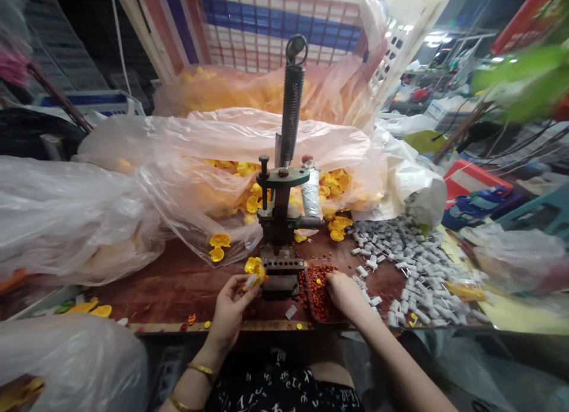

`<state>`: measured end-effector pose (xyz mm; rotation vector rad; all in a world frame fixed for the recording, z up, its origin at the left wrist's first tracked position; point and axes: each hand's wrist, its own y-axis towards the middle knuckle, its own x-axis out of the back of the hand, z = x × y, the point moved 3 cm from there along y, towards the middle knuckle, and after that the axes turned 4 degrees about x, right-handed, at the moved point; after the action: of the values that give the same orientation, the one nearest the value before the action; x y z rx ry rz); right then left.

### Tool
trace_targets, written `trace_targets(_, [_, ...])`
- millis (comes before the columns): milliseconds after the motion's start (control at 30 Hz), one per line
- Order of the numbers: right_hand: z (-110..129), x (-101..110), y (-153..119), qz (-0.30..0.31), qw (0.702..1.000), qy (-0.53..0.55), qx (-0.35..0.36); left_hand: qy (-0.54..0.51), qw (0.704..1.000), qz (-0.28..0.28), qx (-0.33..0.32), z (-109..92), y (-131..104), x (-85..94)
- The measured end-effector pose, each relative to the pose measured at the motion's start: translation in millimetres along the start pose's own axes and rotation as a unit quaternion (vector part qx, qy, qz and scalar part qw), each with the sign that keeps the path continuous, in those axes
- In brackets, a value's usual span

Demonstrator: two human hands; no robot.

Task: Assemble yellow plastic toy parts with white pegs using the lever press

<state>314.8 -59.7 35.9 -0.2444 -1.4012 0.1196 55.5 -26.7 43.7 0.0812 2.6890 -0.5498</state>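
My left hand (237, 299) pinches a yellow plastic piece (254, 266) with a pale part on it, just left of the base of a dark metal hand press (281, 222). My right hand (344, 290) reaches into a clear tray (311, 305) of small red-brown pieces (320, 290); its fingertips are down among them and hidden. A wrapped handle (310, 192) stands at the right side of the press. A small grey-white piece (290, 312) lies on the table below the press base.
Many grey parts with metal pins (418, 275) are heaped at the right of the wooden table (173, 287). Plastic bags (213, 133) of yellow pieces lie behind the press, before a white crate (409, 38). Another plastic bag (80, 358) fills the lower left.
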Motion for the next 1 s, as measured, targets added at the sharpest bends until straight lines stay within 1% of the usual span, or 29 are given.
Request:
trace_targets(100, [-7,0,4,-0.047,0.997,0.056,0.014,-0.006,1.000,0.004,0.022,1,2,-0.9])
trace_targets(167, [-9,4,6,-0.088,0.989,0.113,0.028,-0.014,0.999,0.011,0.027,1,3,-1.7])
trace_targets(233, [-4,9,7,-0.133,0.972,0.187,0.051,-0.026,0.999,0.007,0.026,2,4,-2.9])
trace_targets(300, [10,14,7,-0.172,0.939,0.286,0.088,-0.039,0.999,0.004,0.027,3,4,-5.3])
trace_targets(367, [31,16,6,-0.180,0.888,0.406,0.117,-0.050,0.998,0.003,0.030,5,5,-8.3])
trace_targets(400, [43,15,5,-0.166,0.856,0.475,0.119,-0.056,0.998,0.005,0.031,6,5,-9.8])
trace_targets(467, [67,9,5,-0.105,0.777,0.613,0.096,-0.068,0.997,0.009,0.033,7,5,-12.3])
trace_targets(533, [88,2,5,-0.044,0.684,0.725,0.060,-0.081,0.996,0.020,0.035,8,5,-14.7])
trace_targets(567, [95,-1,5,-0.028,0.644,0.763,0.043,-0.087,0.995,0.027,0.037,8,5,-15.8])
trace_targets(600, [100,-3,5,-0.022,0.611,0.791,0.029,-0.092,0.994,0.034,0.038,7,5,-16.9])
trace_targets(633, [103,-5,5,-0.023,0.586,0.810,0.017,-0.096,0.994,0.039,0.039,7,4,-17.9])
trace_targets(667, [105,-6,6,-0.026,0.569,0.822,0.009,-0.100,0.993,0.043,0.041,7,4,-18.8])
trace_targets(700, [107,-7,6,-0.029,0.557,0.830,0.005,-0.103,0.993,0.044,0.045,7,4,-19.5])
trace_targets(767, [108,-8,6,-0.036,0.549,0.835,0.004,-0.107,0.992,0.044,0.053,8,3,-20.6])
trace_targets(1000, [107,-10,6,-0.067,0.568,0.820,0.013,-0.137,0.987,0.057,0.058,10,4,-22.8])
